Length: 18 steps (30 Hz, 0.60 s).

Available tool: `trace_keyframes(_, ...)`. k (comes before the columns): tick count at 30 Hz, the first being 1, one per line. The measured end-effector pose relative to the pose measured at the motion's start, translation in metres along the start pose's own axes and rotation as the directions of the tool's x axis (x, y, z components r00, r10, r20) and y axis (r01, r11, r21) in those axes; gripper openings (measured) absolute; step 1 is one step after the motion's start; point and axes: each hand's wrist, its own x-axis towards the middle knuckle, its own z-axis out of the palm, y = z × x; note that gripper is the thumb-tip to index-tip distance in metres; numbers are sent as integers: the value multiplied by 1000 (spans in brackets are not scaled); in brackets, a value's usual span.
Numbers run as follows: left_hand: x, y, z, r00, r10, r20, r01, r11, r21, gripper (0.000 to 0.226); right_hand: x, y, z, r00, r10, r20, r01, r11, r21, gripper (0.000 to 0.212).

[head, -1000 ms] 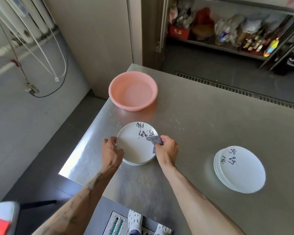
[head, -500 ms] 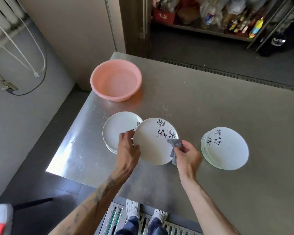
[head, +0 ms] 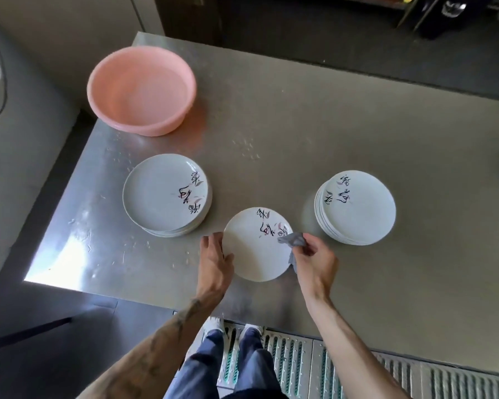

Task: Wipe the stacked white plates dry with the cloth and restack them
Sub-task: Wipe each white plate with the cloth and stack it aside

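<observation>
**One plate in two hands, a stack on either side**

One white plate (head: 257,249) with dark brush lettering sat just below the centre of the frame, face up between both hands. The left hand (head: 213,260) gripped its left rim, thumb lying over the edge and fingers curled round it. The right hand (head: 314,263) pinched a small grey cloth (head: 293,240) between thumb and bent fingers, pressing it against the plate's right rim, where part of the cloth hung down past the edge. Whether the plate's underside touched the surface below could not be told.

To the left of the plate and a little higher in the frame stood the left stack (head: 162,194) of the same lettered plates, near the held plate but not touching it. The right stack (head: 357,208) stood at the right of centre, just beyond the right hand's knuckles and apart from them.

All of this was over a brushed steel table (head: 329,125), speckled with water drops around the left stack. A pink plastic basin (head: 141,87) stood at the upper left, near the table's far corner and well apart from the plates. Along the bottom of the frame, a metal floor grating (head: 300,364) ran beside the table's near edge, with the person's white shoes (head: 251,331) on it.
</observation>
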Motion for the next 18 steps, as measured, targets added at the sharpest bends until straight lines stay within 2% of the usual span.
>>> trace_keyframes(3,2,-2,4,1000,23,6,-23,1000,6,52,1,-12,1,996,-84,34,81,995,63,18)
trace_keyframes(5,2,-2,5,999,44,9,-45,999,20,54,3,-22,10,995,-70,75,57,985,163,24)
trace_keyframes(7,1,-4,5,997,71,11,-72,996,61,58,7,-27,18,996,-58,66,45,982,184,30)
trace_keyframes(8,1,-6,4,996,89,13,-90,991,99,62,10,-26,21,996,-65,60,55,988,147,32)
trace_keyframes(10,0,-11,3,989,145,31,-148,969,197,75,14,-19,24,990,-131,59,133,991,-32,37)
trace_keyframes(13,-1,-19,2,973,201,113,-227,926,302,102,13,-2,29,938,-297,178,341,880,-331,40)
trace_keyframes(15,-2,-25,1,963,213,167,-257,911,323,116,13,7,34,904,-354,240,425,811,-402,40)
trace_keyframes(18,0,-31,3,955,232,184,-281,905,320,124,19,5,50,913,-363,187,408,829,-383,38)
